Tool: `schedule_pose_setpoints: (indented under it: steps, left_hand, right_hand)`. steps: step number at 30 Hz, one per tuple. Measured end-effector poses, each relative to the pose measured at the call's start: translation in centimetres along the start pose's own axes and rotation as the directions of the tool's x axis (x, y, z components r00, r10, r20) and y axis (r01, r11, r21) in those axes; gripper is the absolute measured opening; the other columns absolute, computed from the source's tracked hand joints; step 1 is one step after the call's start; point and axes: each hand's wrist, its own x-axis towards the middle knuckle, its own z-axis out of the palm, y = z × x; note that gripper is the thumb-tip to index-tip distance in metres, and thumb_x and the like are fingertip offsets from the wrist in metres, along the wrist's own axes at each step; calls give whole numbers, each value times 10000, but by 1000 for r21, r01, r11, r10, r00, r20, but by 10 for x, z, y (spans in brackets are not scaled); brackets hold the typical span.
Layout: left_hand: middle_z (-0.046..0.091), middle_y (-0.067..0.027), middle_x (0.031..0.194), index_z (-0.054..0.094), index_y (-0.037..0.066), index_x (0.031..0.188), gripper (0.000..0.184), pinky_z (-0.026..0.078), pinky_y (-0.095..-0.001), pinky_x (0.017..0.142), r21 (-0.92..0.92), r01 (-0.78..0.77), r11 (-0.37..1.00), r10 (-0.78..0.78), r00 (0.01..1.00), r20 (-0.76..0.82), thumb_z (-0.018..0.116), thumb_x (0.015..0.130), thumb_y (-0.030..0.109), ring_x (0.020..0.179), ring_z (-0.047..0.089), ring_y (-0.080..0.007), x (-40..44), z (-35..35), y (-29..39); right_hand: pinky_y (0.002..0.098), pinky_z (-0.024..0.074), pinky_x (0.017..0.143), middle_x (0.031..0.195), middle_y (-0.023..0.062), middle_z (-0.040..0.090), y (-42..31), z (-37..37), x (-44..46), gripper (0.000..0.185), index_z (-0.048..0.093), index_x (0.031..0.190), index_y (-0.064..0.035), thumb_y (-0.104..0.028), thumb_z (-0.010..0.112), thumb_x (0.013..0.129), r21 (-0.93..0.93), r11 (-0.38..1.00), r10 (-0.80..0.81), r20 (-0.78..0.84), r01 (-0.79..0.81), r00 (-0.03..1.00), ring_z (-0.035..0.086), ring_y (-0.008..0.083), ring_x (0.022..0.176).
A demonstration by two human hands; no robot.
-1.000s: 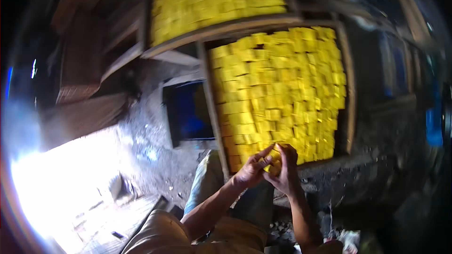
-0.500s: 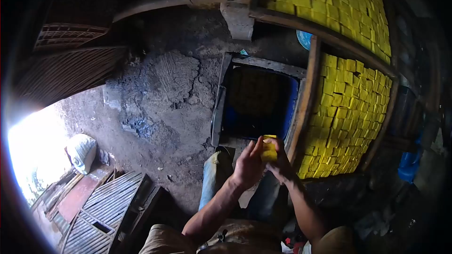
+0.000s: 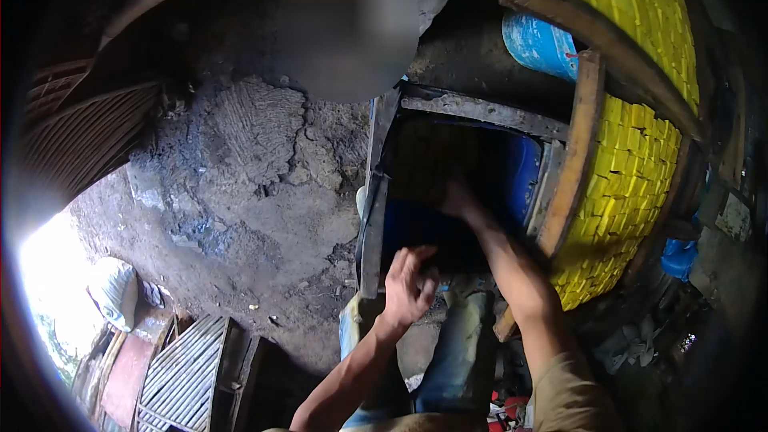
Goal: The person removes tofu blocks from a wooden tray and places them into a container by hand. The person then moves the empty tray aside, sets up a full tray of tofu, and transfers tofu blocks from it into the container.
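Note:
My right arm reaches down into a dark, blue-lined bin (image 3: 524, 180) framed with grey wooden boards. My right hand (image 3: 456, 198) is deep in its shadow, so its fingers and anything in them cannot be made out. Over the bin's near edge is my left hand (image 3: 411, 286), fingers loosely bent and apart, with nothing visible in them. Dim blocks seem to lie at the bottom of the bin. To the right, many small yellow blocks (image 3: 632, 192) are packed in rows inside a wooden frame (image 3: 572, 168).
A second bed of yellow blocks (image 3: 628, 4) lies at the upper right. A blue drum (image 3: 540, 44) stands behind the bin. Rough dirt floor (image 3: 264, 216) spreads to the left, with a white sack (image 3: 114, 292) and a slatted panel (image 3: 180, 376) near the bright opening.
Both hands were together at the bin's near edge holding a few yellow pieces. Now they are apart: the right has gone down into the bin, and the left shows no yellow piece. The view has shifted.

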Motion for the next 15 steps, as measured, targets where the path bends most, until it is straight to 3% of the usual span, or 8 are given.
schedule_pose_setpoints:
  steps: [2, 4, 8, 12, 15]
  left_hand:
    - [574, -180, 978, 574, 13, 1140, 383, 499, -399, 756, 16, -20, 1000, 19, 995, 101, 600, 768, 102, 856, 573, -346, -3, 0, -11]
    - [593, -163, 996, 580, 23, 1130, 388, 514, -383, 736, 49, -121, 991, 115, 988, 104, 626, 751, 91, 843, 596, -325, -4, -1, -18]
    - [602, -161, 1017, 582, 29, 1130, 378, 516, -375, 739, 37, -98, 994, 95, 992, 79, 628, 762, 102, 849, 606, -313, -6, 1, -22]
    - [601, -167, 1014, 572, 25, 1142, 383, 511, -375, 736, 9, -63, 998, 63, 997, 49, 627, 772, 109, 833, 598, -313, -6, 1, -20]
    - [577, -176, 990, 565, -11, 1116, 405, 502, -357, 728, 14, -51, 999, 50, 998, 44, 638, 734, 104, 806, 586, -294, -8, 3, -16]
  right_hand:
    - [396, 451, 961, 1204, 188, 565, 12, 23, 27, 597, 526, 1219, -54, -246, 754, 702, -85, 995, 56, 37, -52, 998, 516, 303, 1169]
    - [397, 451, 964, 1206, 192, 566, 14, 36, 50, 574, 527, 1222, -48, -218, 732, 714, -143, 987, 88, 62, -79, 994, 522, 306, 1165]
    - [399, 450, 969, 1212, 200, 567, 24, 63, 68, 530, 528, 1226, -36, -163, 688, 737, -181, 976, 141, 80, -125, 987, 533, 313, 1157]
    - [402, 450, 975, 1218, 209, 568, 6, 51, 61, 491, 530, 1231, -24, -108, 643, 761, -136, 977, 179, 90, -166, 980, 545, 320, 1148]
    - [403, 449, 980, 1222, 215, 569, -21, 37, 33, 466, 531, 1235, -14, -67, 610, 778, 5, 982, 188, 86, -189, 978, 554, 325, 1142]
